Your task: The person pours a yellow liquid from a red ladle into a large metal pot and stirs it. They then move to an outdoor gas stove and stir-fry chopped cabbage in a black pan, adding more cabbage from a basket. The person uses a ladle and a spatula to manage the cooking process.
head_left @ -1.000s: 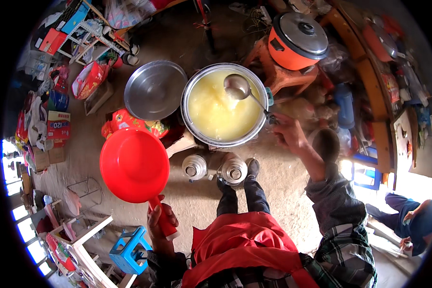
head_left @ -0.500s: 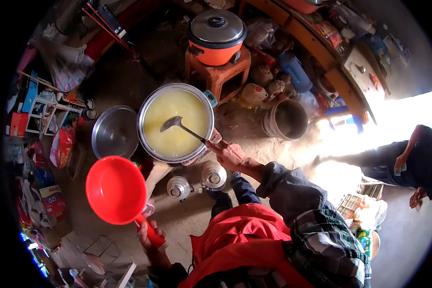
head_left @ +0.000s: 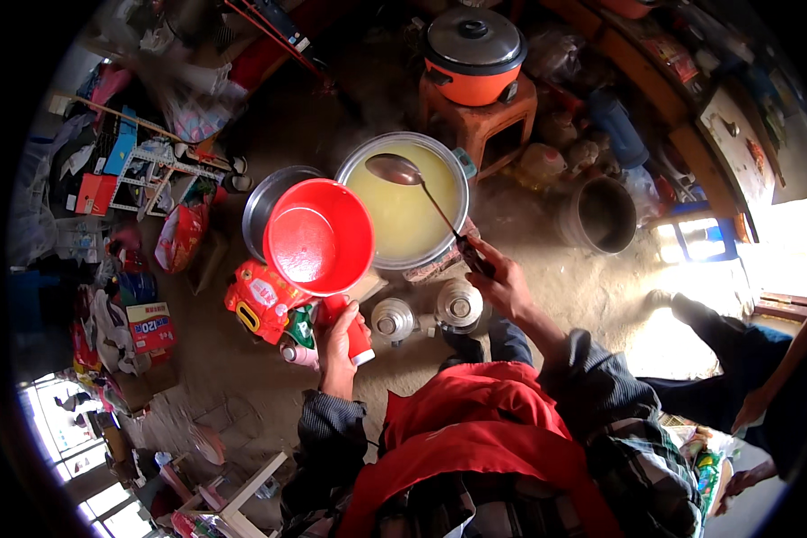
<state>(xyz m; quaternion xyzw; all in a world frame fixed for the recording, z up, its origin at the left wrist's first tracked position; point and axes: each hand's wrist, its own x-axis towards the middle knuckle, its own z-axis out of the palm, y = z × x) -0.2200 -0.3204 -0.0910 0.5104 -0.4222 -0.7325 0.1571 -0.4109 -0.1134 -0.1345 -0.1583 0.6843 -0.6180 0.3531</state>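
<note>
A red plastic dipper (head_left: 318, 235) is in my left hand (head_left: 338, 350), whose fingers are wrapped round its thick handle. The dipper's bowl is above the left rim of a large metal pot (head_left: 464, 202) of cloudy yellow liquid, and it partly covers a metal basin (head_left: 258, 206). I see only a wet shine inside the dipper. My right hand (head_left: 504, 280) grips the dark handle of a metal ladle (head_left: 394, 169). The ladle's bowl hangs over the far left part of the pot and looks lifted off the liquid.
Two metal flasks (head_left: 458, 303) stand before my feet. A red packet (head_left: 264, 300) lies left of them. Beyond the pot, an orange lidded cooker (head_left: 473, 56) sits on a stool (head_left: 486, 125). A bucket (head_left: 598, 215) stands right; another person (head_left: 735, 359) is at far right.
My left hand has brought the dipper up and right, close against the pot's side. The ladle's bowl has risen and moved toward the pot's far rim. The whole view has shifted.
</note>
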